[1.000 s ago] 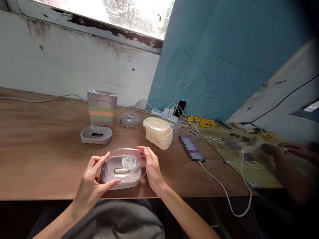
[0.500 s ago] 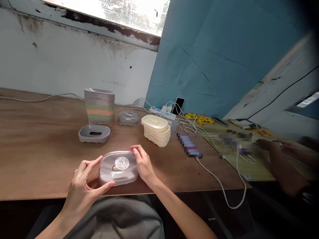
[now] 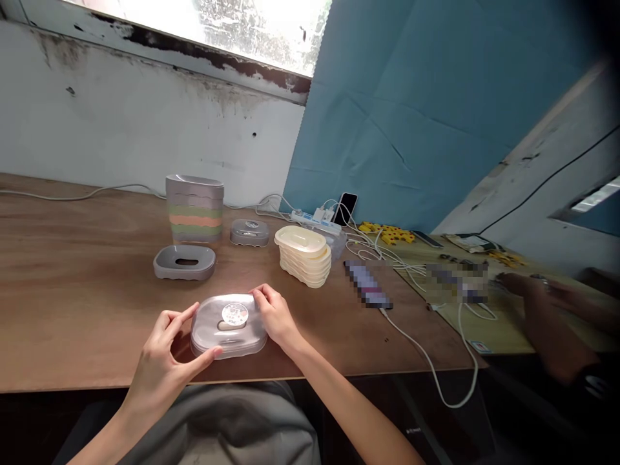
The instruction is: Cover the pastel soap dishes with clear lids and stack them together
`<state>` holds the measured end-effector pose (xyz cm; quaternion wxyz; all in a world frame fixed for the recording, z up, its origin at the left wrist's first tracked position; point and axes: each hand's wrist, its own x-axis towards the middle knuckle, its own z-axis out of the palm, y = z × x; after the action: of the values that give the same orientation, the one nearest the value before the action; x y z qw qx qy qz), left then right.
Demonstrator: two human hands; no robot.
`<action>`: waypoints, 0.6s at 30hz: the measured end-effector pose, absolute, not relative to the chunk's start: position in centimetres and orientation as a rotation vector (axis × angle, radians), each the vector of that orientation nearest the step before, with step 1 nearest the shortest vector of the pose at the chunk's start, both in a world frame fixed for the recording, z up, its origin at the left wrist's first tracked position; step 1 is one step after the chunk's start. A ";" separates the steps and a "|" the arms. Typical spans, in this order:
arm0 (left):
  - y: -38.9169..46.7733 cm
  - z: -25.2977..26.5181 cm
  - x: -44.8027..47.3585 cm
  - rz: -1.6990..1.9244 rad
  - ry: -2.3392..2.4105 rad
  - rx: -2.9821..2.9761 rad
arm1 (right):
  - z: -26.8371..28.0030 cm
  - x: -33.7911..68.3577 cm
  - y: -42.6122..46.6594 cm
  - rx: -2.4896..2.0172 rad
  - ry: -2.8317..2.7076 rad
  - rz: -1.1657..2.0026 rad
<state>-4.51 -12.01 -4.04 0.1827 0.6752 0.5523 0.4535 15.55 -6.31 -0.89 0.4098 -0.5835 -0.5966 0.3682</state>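
A grey soap dish [image 3: 230, 350] with a transparent lid [image 3: 206, 316] over it lies near the table's front edge. A round printed sticker [image 3: 235, 314] is on the lid, and an oval slot shows beneath. My left hand [image 3: 162, 352] grips the lidded dish at its left end, thumb at the front and fingers at the back corner. On the opposite end, my right hand [image 3: 276, 315] closes its fingers around the far right corner. Behind them sits an open grey dish [image 3: 184, 272] with an oval slot in its floor.
Grey, green and peach dishes form a tall stack [image 3: 195, 210] at the back. Beside it are a lidded grey dish [image 3: 249, 234] and a stack of cream trays [image 3: 304, 255]. Phones, a power strip [image 3: 314, 223] and white cables lie rightward, near another person's hand [image 3: 520, 284].
The transparent lid sits lower and flatter on the grey dish than before. Both hands stay on it, with only slight finger movement.
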 end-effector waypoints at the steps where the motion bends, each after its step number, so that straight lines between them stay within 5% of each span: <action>1: -11.9 -4.1 -4.6 1.277 1.559 1.896 | -0.9 15.5 -6.2 -1.479 -1.511 0.923; 12: -11.2 -5.0 -4.9 1.180 1.504 1.970 | -0.1 16.4 -7.3 -1.403 -1.717 0.826; 18: -10.9 -5.5 -4.9 1.199 1.244 1.875 | -0.2 16.6 -12.1 -1.093 -2.262 -0.038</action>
<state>-4.87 -10.90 -5.54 0.2917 0.7033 0.4667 0.4499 16.64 -12.06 -0.20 0.3094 -0.4135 -0.8562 -0.0143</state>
